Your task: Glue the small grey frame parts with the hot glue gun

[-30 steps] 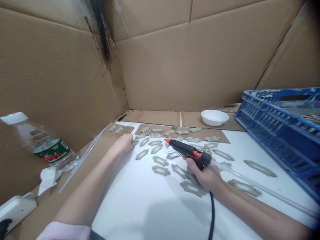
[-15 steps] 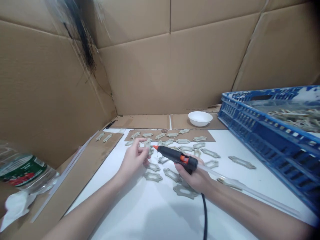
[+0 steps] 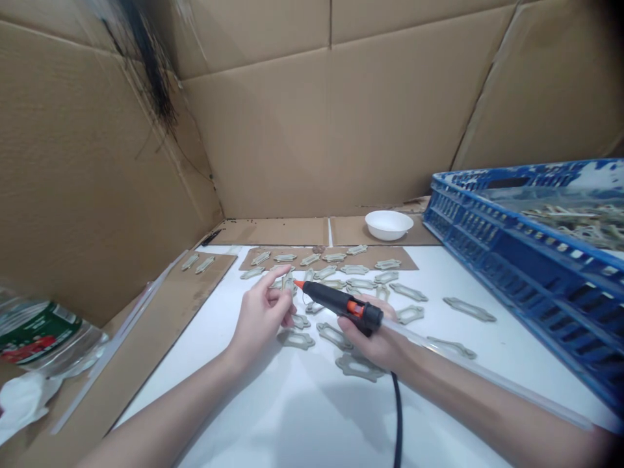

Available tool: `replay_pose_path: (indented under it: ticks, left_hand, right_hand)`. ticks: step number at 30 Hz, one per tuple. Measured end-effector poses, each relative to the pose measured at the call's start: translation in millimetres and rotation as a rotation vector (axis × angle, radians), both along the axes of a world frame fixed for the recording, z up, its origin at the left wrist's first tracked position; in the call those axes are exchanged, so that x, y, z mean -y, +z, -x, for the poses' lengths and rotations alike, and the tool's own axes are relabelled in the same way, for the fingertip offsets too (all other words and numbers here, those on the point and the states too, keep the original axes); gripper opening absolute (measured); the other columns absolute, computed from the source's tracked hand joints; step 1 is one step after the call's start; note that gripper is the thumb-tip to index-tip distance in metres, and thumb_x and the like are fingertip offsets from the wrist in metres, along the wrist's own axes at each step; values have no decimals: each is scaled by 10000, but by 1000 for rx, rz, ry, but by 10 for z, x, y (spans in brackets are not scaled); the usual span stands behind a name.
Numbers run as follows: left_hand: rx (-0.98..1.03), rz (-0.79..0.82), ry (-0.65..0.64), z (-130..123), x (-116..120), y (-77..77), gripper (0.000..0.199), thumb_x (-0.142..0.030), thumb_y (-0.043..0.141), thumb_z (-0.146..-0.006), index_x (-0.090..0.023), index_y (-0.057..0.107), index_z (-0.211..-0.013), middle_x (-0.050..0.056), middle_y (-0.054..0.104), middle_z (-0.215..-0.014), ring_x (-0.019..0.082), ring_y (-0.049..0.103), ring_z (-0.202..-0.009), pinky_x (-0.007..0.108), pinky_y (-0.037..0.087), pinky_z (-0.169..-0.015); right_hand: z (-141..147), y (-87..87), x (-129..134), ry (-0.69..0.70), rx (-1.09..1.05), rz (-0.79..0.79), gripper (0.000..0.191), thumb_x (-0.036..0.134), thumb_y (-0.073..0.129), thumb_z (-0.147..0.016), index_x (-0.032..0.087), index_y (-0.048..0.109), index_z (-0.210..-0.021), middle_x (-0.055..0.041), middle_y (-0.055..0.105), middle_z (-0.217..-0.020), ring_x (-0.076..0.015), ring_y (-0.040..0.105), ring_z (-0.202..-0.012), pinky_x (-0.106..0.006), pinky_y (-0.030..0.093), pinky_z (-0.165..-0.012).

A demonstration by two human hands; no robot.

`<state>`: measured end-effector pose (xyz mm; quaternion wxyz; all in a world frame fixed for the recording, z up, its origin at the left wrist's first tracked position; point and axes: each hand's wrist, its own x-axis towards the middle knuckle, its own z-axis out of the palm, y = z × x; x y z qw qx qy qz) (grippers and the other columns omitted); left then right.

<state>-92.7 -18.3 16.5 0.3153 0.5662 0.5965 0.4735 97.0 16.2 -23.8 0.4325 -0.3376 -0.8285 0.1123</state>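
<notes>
My right hand (image 3: 377, 335) is closed around a black glue gun (image 3: 329, 298) with an orange nozzle. A long clear glue stick (image 3: 487, 372) sticks out of its back end, and a black cord hangs down below. Pinched between the fingers of my left hand (image 3: 263, 305) is a small pale frame-shaped plate (image 3: 288, 282), upright and partly hidden by the fingers. The nozzle tip is at this plate; whether it touches I cannot tell. Several similar plates, such as one nearby (image 3: 295, 339), lie scattered on the white table around both hands.
A blue plastic crate (image 3: 517, 260) with many pale pieces stands at the right. Behind the table are a white bowl (image 3: 389, 225) and cardboard walls (image 3: 273, 143). Cardboard strips hold more plates. A plastic bottle (image 3: 49, 331) and white tissue (image 3: 26, 400) are at the left.
The nozzle has come closer to the plate in my left hand. Both hands keep their holds. The whole view has shifted slightly.
</notes>
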Motion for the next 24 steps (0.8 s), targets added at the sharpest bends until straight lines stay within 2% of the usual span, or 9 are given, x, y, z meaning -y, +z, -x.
replay_pose_path:
  ticks: [11, 19, 24]
  left_hand:
    - [20, 25, 3, -29, 37, 37, 453, -289, 482, -753, -179, 466, -1192, -37, 543, -510, 101, 511, -405, 218, 449, -444]
    - [33, 46, 16, -43, 35, 45, 406, -297, 481, -757, -179, 484, -1145, -42, 530, -496, 91, 488, -383, 204, 436, -418]
    - [21, 47, 9, -36, 27, 21, 388, -285, 478, -758, -191, 491, -1134, -45, 526, -490, 95, 490, -375, 202, 428, -402]
  right_hand:
    - [22, -41, -41, 83, -70, -143, 240, 269, 472, -794, 196, 362, -593, 40, 388, -517, -94, 375, -478, -232, 321, -518]
    - [20, -32, -33, 90, -55, -125, 233, 268, 458, -798, 199, 359, -598, 35, 398, -521, -99, 380, -478, -240, 315, -514]
    - [12, -77, -38, 63, -48, -162, 217, 268, 463, -800, 202, 387, -607, 30, 449, -529, -107, 421, -483, -250, 352, -542]
